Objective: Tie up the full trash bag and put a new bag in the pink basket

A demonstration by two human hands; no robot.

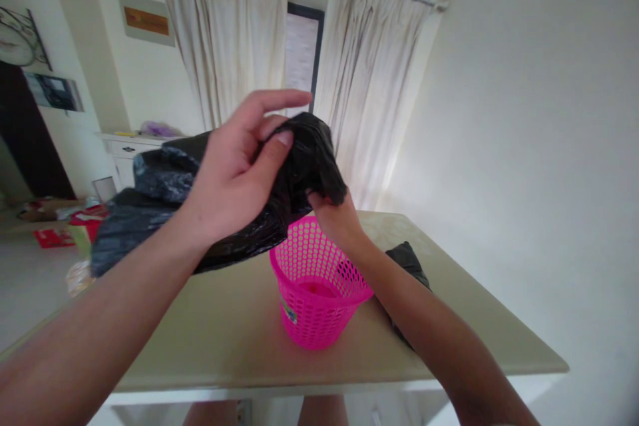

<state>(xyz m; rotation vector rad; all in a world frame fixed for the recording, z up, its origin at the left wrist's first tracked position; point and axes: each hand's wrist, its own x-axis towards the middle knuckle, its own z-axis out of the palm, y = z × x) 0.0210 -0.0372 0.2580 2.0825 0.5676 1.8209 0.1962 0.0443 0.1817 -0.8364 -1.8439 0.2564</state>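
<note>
A black plastic bag (164, 213) hangs in the air above the table, spread out toward the left. My left hand (244, 160) pinches its gathered edge between thumb and fingers, the index finger stretched out. On the other side of that edge, my right hand (334, 213) grips the bag, its fingers partly hidden inside the black folds. Below both hands a pink perforated plastic basket (319, 313) stands upright on the table, with its open top facing up and a label on its side.
The pale table (239, 339) reaches close to the white wall on the right. Another black plastic bundle (409, 263) lies right of the basket, partly behind my right forearm. Boxes (54, 233) sit on the floor at left, and a white cabinet (124, 153) stands behind.
</note>
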